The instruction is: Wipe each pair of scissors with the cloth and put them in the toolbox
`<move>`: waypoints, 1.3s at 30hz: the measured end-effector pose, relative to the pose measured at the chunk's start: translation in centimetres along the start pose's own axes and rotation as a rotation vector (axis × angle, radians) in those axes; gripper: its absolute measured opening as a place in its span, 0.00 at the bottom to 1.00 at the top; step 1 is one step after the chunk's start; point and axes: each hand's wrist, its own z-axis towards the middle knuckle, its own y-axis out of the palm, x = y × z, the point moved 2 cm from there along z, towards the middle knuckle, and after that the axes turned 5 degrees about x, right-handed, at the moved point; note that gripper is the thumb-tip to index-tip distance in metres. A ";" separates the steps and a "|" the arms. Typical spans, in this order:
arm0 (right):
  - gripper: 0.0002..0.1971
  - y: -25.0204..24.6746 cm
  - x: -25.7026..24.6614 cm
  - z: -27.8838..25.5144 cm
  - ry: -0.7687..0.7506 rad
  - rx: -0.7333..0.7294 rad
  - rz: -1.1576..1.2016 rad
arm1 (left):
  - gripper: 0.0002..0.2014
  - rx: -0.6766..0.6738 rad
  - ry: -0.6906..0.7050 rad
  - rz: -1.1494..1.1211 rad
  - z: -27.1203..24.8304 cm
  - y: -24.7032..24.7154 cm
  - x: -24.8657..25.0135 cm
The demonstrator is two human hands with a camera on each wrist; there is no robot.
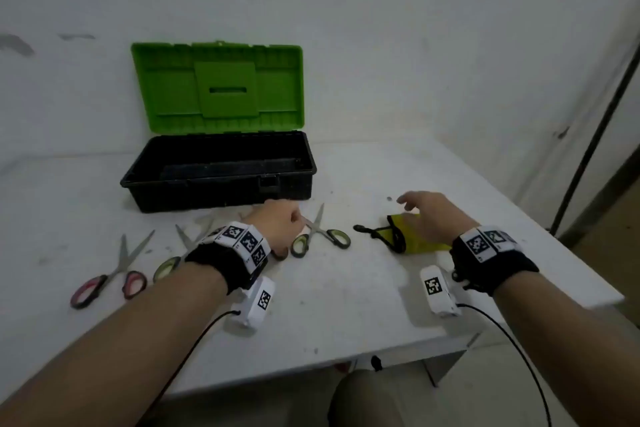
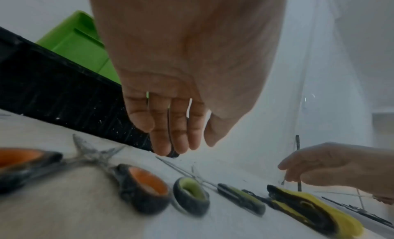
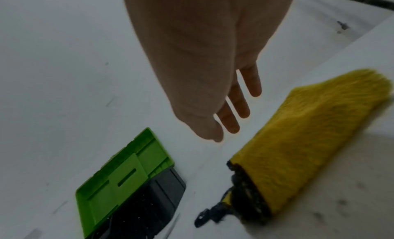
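Left hand (image 1: 277, 224) hovers low over the table (image 1: 346, 305), fingers (image 2: 162, 138) extended and close together, holding nothing. It hangs just beside the blades of the green-handled scissors (image 1: 320, 236); whether it touches them cannot be told. Right hand (image 1: 429, 215) is spread and relaxed, empty, poised directly above the folded yellow cloth (image 1: 412, 236), apart from it in the right wrist view.

The cloth, a fuzzy pad with dark edging and a cord loop, lies near the table's right side, well apart from the toolbox (image 1: 218, 173). It is judged soft, light and compliant; any pinch across the fold should lift it.

The scissors lie with blades part-open, pointing toward the toolbox. They are judged stiff, light, with slick metal blades. The padded handle loops are the safer hold.

An orange-handled pair (image 2: 136, 187) lies beneath the left wrist. A second green-handled pair (image 1: 173, 258) and a red-handled pair (image 1: 110, 274) lie farther left. The toolbox stands open at the rear, green lid (image 1: 218, 87) raised, its interior showing no scissors.
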 end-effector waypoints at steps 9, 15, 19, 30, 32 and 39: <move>0.22 1.0 1.8 -1.5 0.025 -0.136 -0.209 | 0.18 -0.046 -0.092 0.204 -1.3 3.0 2.6; 0.13 1.0 2.3 -0.5 -0.064 -0.044 -0.216 | 0.10 -0.033 -0.131 0.241 -0.6 3.3 3.0; 0.13 0.6 2.5 -0.6 -0.098 0.082 -0.242 | 0.07 -0.044 -0.139 0.229 -0.5 3.4 2.7; 0.11 -3.3 0.4 -0.6 -0.067 0.289 0.032 | 0.05 -0.028 -0.225 -0.043 -0.7 2.6 2.3; 0.11 -3.8 -0.6 -0.5 -0.080 0.270 0.089 | 0.15 -0.007 -0.222 -0.144 -0.8 2.2 2.1; 0.09 -5.6 -4.1 -0.5 -0.156 0.377 0.310 | 0.07 0.003 -0.307 -0.578 -2.5 1.8 1.4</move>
